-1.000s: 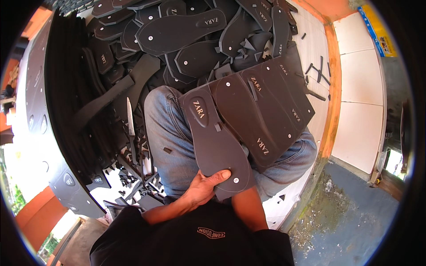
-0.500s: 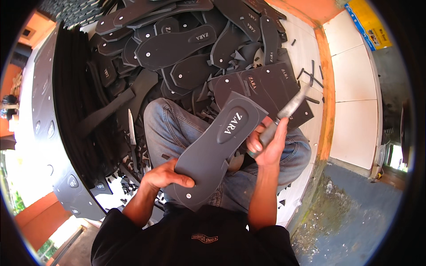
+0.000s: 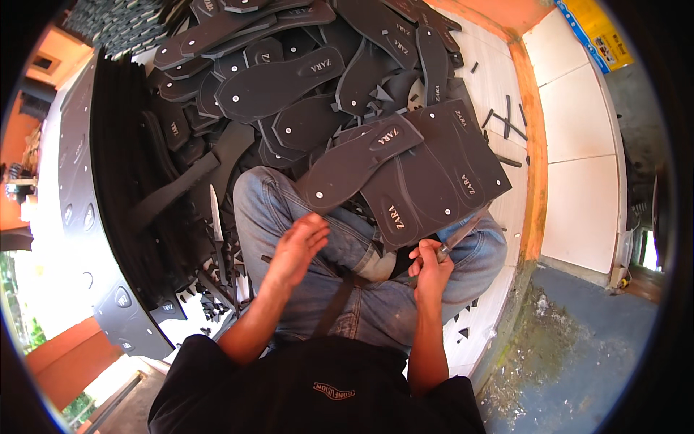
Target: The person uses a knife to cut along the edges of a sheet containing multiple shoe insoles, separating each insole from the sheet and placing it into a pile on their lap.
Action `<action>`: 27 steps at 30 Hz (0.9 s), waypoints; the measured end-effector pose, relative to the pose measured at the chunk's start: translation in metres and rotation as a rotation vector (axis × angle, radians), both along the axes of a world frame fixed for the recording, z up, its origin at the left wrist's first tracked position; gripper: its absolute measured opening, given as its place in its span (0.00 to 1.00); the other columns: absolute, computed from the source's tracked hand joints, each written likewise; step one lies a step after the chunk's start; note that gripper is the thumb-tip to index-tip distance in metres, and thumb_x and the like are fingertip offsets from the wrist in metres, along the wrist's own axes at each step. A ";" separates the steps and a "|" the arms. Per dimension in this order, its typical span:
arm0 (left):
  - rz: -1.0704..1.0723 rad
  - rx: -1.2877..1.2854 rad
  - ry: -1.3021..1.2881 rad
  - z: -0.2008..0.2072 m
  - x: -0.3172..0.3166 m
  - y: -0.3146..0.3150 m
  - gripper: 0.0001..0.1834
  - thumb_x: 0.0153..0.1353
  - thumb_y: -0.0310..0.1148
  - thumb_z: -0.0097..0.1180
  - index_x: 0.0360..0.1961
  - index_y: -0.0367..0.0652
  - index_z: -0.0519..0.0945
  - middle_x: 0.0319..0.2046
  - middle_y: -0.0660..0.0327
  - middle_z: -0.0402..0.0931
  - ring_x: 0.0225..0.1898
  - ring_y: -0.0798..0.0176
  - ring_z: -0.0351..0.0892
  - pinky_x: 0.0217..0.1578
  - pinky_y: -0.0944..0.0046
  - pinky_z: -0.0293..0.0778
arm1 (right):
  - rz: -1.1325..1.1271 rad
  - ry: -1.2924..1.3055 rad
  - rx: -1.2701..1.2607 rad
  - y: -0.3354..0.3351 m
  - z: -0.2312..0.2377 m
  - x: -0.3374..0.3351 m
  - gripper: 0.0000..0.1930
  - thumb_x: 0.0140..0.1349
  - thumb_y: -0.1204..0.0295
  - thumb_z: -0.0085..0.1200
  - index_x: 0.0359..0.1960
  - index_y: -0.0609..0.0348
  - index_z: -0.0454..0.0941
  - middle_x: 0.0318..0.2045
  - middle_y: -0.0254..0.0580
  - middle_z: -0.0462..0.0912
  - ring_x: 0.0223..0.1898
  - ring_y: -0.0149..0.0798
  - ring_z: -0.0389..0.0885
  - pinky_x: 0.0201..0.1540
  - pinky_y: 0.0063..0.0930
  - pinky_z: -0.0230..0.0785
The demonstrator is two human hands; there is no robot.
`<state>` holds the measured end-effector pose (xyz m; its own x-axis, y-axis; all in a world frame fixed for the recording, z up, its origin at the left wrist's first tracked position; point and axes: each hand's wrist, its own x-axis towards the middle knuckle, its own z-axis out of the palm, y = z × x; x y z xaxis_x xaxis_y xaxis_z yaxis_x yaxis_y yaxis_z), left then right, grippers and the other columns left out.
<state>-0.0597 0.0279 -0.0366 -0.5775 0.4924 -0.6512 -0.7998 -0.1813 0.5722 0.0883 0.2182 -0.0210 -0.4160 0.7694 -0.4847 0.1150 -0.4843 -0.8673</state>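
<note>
A dark grey sandal sole [image 3: 347, 173] with a raised oval pad overlaps the foam sheet [image 3: 426, 195] in front of my knees; I cannot tell if it rests there or is in the air. My left hand [image 3: 298, 249] is just below the sole's heel end, fingers stretched and holding nothing. In my right hand [image 3: 431, 267] is a knife [image 3: 461, 233], its blade slanting up and right over my right knee, beside the sheet's near edge. A narrow dark strip [image 3: 336, 307] lies across my lap.
A large heap of cut soles [image 3: 282, 83] spreads ahead. Stacked dark sheets [image 3: 123, 173] stand at the left. A second knife [image 3: 216, 217] lies by my left knee, blade upward, among small offcuts [image 3: 217, 307]. An orange ledge [image 3: 533, 159] and white tiles [image 3: 578, 130] border the right.
The sole has left my left hand and moved forward onto or over the foam sheet. My left hand has opened. My right hand has lowered with the knife.
</note>
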 end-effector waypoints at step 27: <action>-0.290 0.028 0.237 0.074 -0.023 0.009 0.14 0.56 0.36 0.62 0.37 0.36 0.79 0.27 0.62 0.80 0.26 0.73 0.78 0.28 0.75 0.73 | 0.752 -0.417 0.682 -0.039 0.036 0.035 0.16 0.55 0.65 0.59 0.19 0.62 0.69 0.11 0.46 0.70 0.14 0.45 0.71 0.20 0.34 0.63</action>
